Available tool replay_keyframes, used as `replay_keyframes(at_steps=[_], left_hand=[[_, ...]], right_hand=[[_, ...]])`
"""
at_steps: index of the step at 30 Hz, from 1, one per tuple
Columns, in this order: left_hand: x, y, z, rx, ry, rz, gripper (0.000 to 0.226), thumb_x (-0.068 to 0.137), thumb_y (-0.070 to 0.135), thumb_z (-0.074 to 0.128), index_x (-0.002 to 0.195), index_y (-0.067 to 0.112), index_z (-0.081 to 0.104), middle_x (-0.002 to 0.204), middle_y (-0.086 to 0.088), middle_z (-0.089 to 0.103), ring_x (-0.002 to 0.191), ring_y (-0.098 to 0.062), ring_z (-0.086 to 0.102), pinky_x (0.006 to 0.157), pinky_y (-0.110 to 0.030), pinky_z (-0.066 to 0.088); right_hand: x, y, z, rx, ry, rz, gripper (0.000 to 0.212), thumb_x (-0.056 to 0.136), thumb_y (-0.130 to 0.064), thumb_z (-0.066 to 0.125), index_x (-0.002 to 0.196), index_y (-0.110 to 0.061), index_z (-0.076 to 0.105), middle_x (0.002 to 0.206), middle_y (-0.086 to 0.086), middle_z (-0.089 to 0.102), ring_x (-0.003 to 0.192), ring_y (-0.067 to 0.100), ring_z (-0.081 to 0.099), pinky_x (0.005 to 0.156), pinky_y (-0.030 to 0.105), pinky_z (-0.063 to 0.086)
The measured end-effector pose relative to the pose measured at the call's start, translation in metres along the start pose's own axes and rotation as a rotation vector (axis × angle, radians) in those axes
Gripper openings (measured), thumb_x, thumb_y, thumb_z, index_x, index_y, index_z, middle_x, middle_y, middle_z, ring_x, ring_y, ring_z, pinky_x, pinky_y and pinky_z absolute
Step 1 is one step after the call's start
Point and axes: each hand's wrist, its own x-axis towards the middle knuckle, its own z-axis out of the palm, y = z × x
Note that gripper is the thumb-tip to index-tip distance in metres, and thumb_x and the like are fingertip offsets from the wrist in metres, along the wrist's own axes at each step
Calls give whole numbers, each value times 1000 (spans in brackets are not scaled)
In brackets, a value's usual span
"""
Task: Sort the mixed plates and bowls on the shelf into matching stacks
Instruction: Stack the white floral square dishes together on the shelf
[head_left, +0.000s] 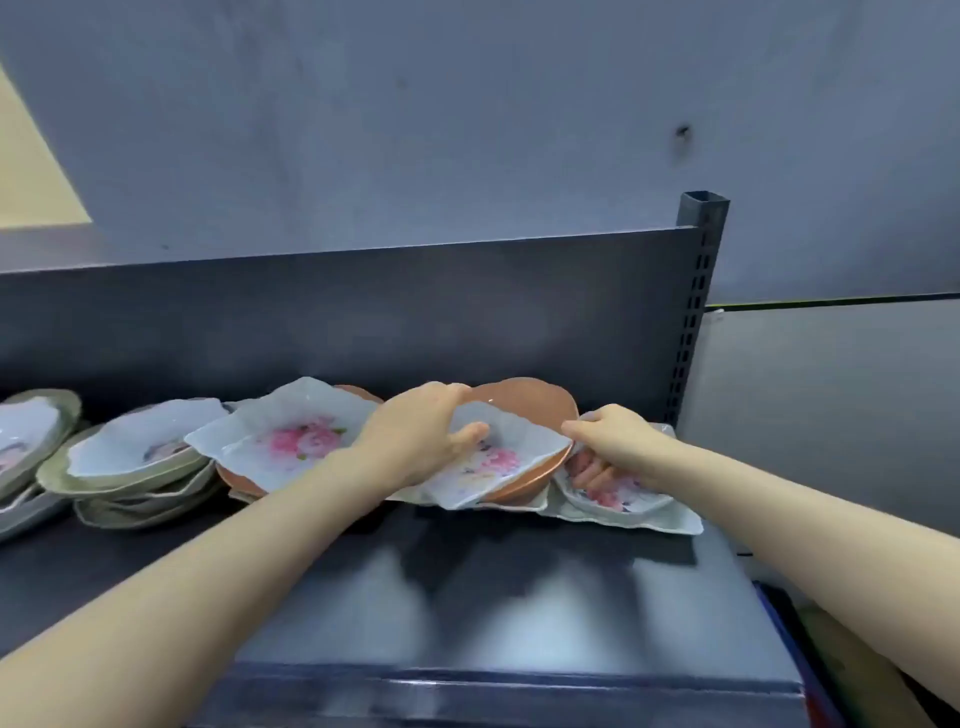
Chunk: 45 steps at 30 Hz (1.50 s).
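Observation:
On the dark metal shelf (467, 587) lies a row of mixed dishes. My left hand (415, 436) grips the far edge of a square white plate with pink flowers (498, 467), which rests tilted in an orange bowl (530, 405). My right hand (613, 441) pinches the rim of a small white floral bowl (618, 493) that sits on a white square plate (670, 522) at the right end. Another square floral plate (291, 431) lies on an orange dish (239, 480) left of my hands.
Further left stand a white floral bowl on green-rimmed plates (135, 447) and more dishes at the frame edge (26, 436). A dark back panel (363, 322) and a perforated upright post (696, 312) bound the shelf. The shelf's front edge (493, 680) is near me.

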Motion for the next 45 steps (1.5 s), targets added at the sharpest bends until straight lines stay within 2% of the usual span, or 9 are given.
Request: replay_keyframes(at_steps=[5, 12, 14, 16, 18, 19, 28, 38, 45], left_hand=[[0, -24, -8, -14, -8, -106, 58, 93, 49, 46, 142, 19, 41, 143, -2, 50, 129, -19, 47, 100, -35, 41], [-2, -54, -29, -282, 25, -287, 58, 91, 36, 51, 145, 18, 39, 150, 1, 42, 134, -19, 43, 106, -35, 40], [-2, -57, -37, -572, 8, -419, 56, 90, 30, 54, 143, 17, 41, 147, 0, 43, 121, -22, 54, 89, -32, 52], [-6, -63, -45, -798, -71, -540, 34, 90, 23, 54, 124, 19, 51, 121, 3, 49, 91, -21, 67, 61, -25, 48], [-11, -74, -51, -914, -110, -586, 7, 88, 12, 53, 83, 15, 51, 90, 0, 42, 69, -21, 71, 64, -33, 52], [-14, -84, -51, -990, -107, -597, 17, 87, 4, 51, 73, 13, 49, 84, -1, 41, 66, -22, 69, 70, -39, 58], [-53, -158, -75, -1579, -80, -837, 27, 84, -7, 43, 109, -4, 53, 106, -25, 63, 84, -36, 66, 57, -37, 61], [-100, -247, -113, -1581, 196, -944, 26, 84, -17, 31, 94, -1, 51, 85, -23, 63, 53, -35, 69, 42, -40, 57], [-122, -310, -120, -1446, 395, -1077, 40, 83, -18, 30, 113, -3, 51, 90, -23, 63, 80, -36, 63, 47, -43, 56]], right_hand=[[10, -5, -2, 75, 88, 40, 18, 83, 5, 37, 69, -2, 46, 40, 11, 49, 32, 23, 54, 34, 20, 40], [-3, -38, -28, 203, 133, -26, 26, 83, 5, 35, 71, 7, 58, 67, 25, 61, 55, 32, 65, 53, 30, 61], [-7, -47, -23, 217, 116, -31, 26, 83, 5, 35, 75, 8, 59, 66, 24, 60, 60, 33, 64, 47, 27, 58], [-9, -56, -12, 229, 80, -25, 22, 83, 6, 35, 72, 5, 55, 56, 15, 53, 51, 28, 58, 44, 25, 55], [-10, -65, 2, 236, 44, -28, 20, 86, 5, 39, 73, 4, 55, 44, 8, 52, 39, 22, 58, 49, 29, 57], [-10, -69, 9, 245, 33, -28, 19, 89, 3, 42, 77, 5, 57, 42, 8, 56, 38, 22, 61, 51, 30, 58], [0, -119, 78, 315, -70, -56, 17, 89, 6, 46, 87, 13, 61, 52, 16, 66, 43, 25, 66, 42, 28, 56], [21, -197, 185, 228, -217, -138, 19, 95, -7, 52, 90, 5, 66, 61, 12, 68, 51, 20, 66, 56, 29, 61], [28, -224, 235, 106, -193, -230, 15, 94, -3, 50, 103, 2, 61, 94, 23, 67, 62, 24, 63, 63, 32, 59]])
